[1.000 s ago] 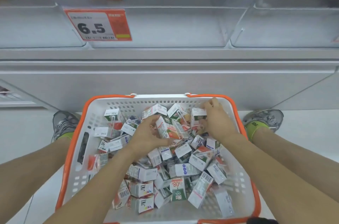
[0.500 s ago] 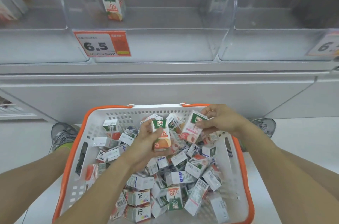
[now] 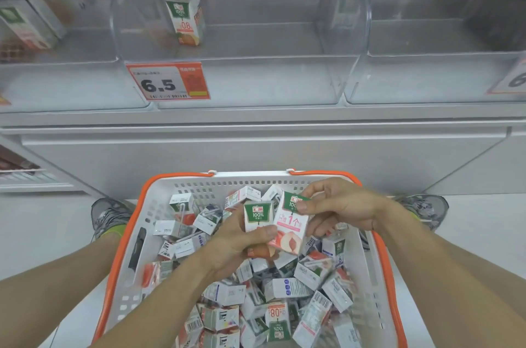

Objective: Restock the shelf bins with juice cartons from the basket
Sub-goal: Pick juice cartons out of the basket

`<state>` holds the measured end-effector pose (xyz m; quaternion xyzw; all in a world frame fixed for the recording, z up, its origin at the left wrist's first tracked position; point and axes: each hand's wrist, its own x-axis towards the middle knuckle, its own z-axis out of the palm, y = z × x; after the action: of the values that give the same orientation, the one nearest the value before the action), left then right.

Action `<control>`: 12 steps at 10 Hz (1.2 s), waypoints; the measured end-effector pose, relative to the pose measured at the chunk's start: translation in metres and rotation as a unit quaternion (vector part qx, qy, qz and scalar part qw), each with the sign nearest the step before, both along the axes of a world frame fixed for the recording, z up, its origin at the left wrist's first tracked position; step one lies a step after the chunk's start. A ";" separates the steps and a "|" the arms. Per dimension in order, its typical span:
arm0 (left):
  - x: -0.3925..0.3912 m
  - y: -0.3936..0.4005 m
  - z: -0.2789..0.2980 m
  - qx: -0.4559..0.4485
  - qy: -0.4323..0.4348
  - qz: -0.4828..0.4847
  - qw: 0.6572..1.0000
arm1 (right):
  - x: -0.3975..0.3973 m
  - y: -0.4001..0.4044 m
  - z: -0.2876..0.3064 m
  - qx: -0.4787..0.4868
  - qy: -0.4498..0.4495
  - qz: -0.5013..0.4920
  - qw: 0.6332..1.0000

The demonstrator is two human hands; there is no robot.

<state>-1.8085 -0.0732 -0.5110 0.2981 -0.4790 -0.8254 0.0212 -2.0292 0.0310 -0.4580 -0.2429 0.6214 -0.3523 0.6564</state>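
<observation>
A white basket (image 3: 159,205) with an orange rim sits on the floor between my feet, full of several small juice cartons. My left hand (image 3: 233,245) grips a white-and-green carton (image 3: 257,215) upright above the pile. My right hand (image 3: 338,208) pinches the top of a pink peach carton (image 3: 291,223) right beside it; the two cartons touch. Above, the clear middle shelf bin (image 3: 256,83) holds one upright orange juice carton (image 3: 186,16) at its back.
A 6.5 price tag (image 3: 168,81) hangs on the middle bin's front. The left bin (image 3: 57,85) holds a carton (image 3: 25,24) lying tilted. The right bin (image 3: 427,80) has another price tag (image 3: 512,80) at the frame edge. My shoes (image 3: 109,214) flank the basket.
Both hands dug into the pile, each took a carton and lifted it above the basket. The cartons have come together side by side, and my view has tilted up toward the bins.
</observation>
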 end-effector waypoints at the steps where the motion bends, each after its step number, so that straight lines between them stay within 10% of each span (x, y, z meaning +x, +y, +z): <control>1: 0.003 -0.008 0.010 0.013 -0.011 -0.031 0.999 | 0.002 -0.002 0.000 -0.009 -0.036 -0.011 0.999; 8: 0.115 -0.190 0.203 -0.442 -0.076 0.034 0.893 | 0.130 -0.154 0.164 -0.267 0.153 -0.016 0.951; 10: 0.151 -0.228 0.206 -0.295 0.057 0.295 0.907 | 0.177 -0.235 0.198 -0.342 0.226 -0.120 0.904; 12: 0.191 -0.244 0.162 -0.173 0.060 0.293 0.939 | 0.216 -0.360 0.201 -0.370 0.286 -0.127 0.875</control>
<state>-1.6176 -0.3167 -0.3494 0.3669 -0.5038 -0.7035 0.3415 -1.8135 -0.3289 -0.2566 -0.4774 0.6320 -0.5514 0.2617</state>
